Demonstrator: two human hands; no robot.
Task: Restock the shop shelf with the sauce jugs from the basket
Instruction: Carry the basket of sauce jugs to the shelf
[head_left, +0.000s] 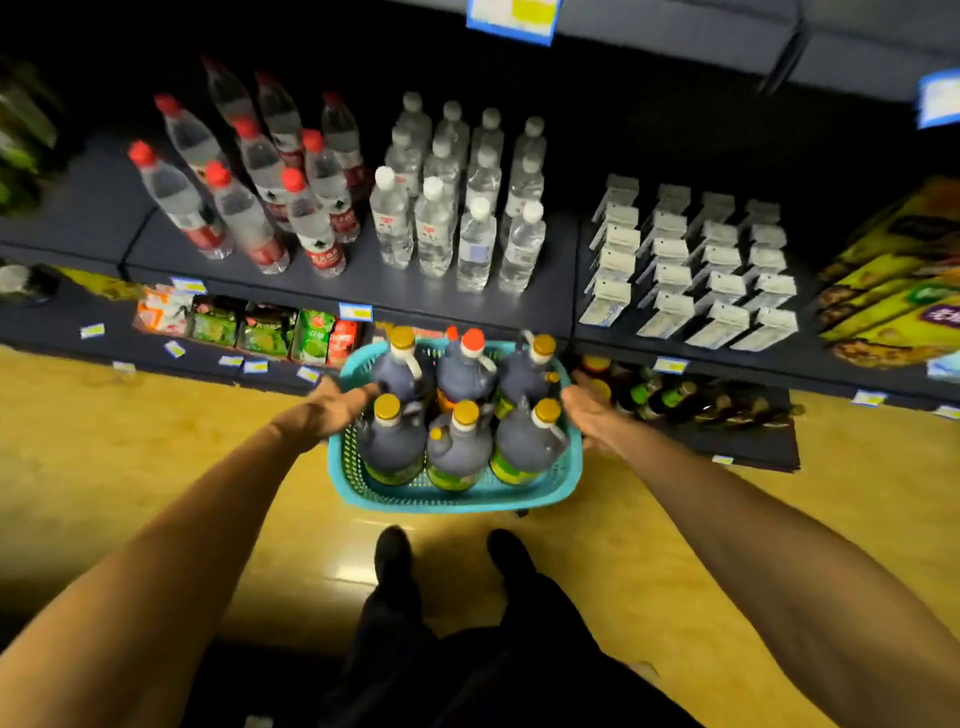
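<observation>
A teal plastic basket (457, 496) sits low in front of the dark shop shelf (363, 291), over the yellow floor. Several dark sauce jugs (460, 447) with yellow caps stand upright in it, and one at the back middle has a red cap (471, 340). My left hand (343, 402) grips the basket's left rim. My right hand (587, 410) grips the right rim. Both arms reach forward and down. On the bottom shelf to the right of the basket lie more dark bottles (675, 397).
Red-capped water bottles (249, 208), white-capped water bottles (457, 218) and small white cartons (691, 275) fill the middle shelf. Snack packets (260, 330) lie on the low shelf at left, yellow packs (893, 280) at right. My feet (447, 556) stand just behind the basket.
</observation>
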